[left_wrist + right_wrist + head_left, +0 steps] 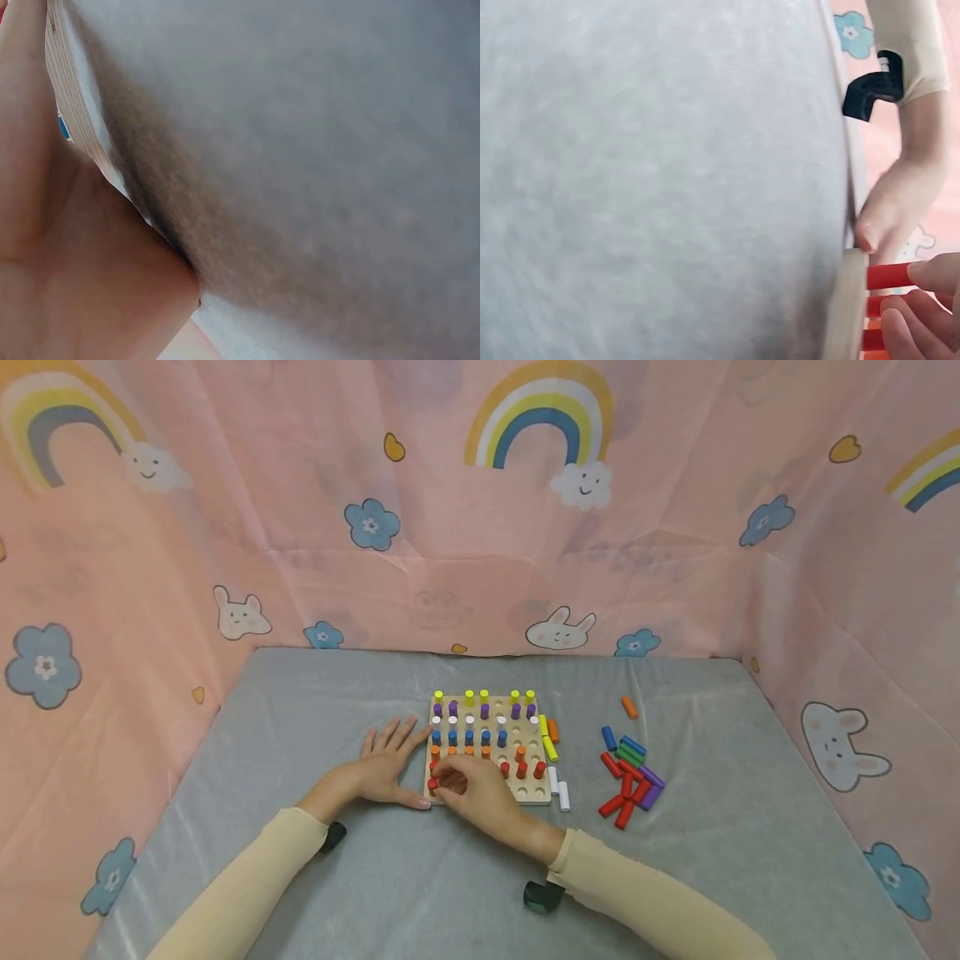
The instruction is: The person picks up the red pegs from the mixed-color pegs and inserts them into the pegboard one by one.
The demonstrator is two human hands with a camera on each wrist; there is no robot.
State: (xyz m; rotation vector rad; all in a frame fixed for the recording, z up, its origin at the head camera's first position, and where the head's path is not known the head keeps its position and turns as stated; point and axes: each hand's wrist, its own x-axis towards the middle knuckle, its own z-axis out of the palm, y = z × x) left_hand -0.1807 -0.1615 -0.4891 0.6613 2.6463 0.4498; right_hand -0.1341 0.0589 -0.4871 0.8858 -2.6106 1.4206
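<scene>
A wooden pegboard (540, 799) lies on the grey cloth, with rows of yellow, purple, white, blue, orange and red pegs standing in its holes. At the board's near left corner, my right hand (483, 795) pinches a red peg (432, 785); the right wrist view shows this red peg (889, 276) upright against the board, fingertips at its top. Part of the red and orange rows is hidden behind that hand. My left hand (384, 771) rests with fingers spread along the board's left edge, its thumb near the same corner.
Loose yellow pegs (551, 748), an orange peg (553, 731) and white pegs (564, 796) lie along the board's right side. Farther right is a loose pile of red, blue, green and purple pegs (651, 798), with an orange peg (629, 707) behind it.
</scene>
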